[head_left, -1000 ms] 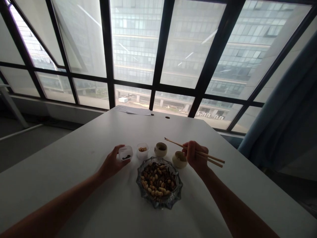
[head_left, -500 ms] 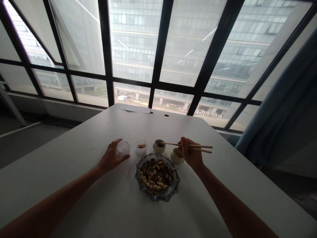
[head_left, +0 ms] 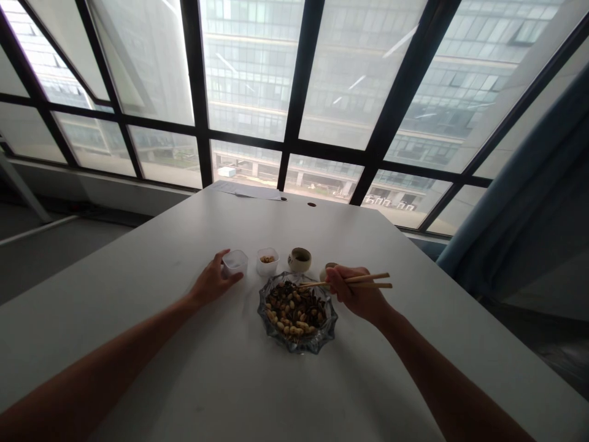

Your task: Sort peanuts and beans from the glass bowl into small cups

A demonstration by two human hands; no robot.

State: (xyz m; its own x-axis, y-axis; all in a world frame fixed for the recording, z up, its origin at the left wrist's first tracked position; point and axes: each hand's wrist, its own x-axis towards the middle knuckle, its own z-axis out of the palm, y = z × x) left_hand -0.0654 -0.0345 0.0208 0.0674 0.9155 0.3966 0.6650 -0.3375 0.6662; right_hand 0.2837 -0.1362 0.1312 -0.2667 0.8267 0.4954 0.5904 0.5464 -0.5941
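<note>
- Chopsticks (head_left: pixel 369 282), two: our right hand (head_left: pixel 352 291) clenches them, tips over one glass bowl (head_left: pixel 299 346) of nuts (head_left: pixel 294 313).
- Plastic containers (head_left: pixel 235 264), two: our left hand (head_left: pixel 212 281) has its fingers clasping one.
- Cups (head_left: pixel 299 261), two; one seems partly behind our right hand.

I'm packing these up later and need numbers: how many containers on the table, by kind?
Clear plastic tubs: 2
Small round cups: 2, one partly hidden by the right hand
Glass bowl: 1
Total: 5
</note>
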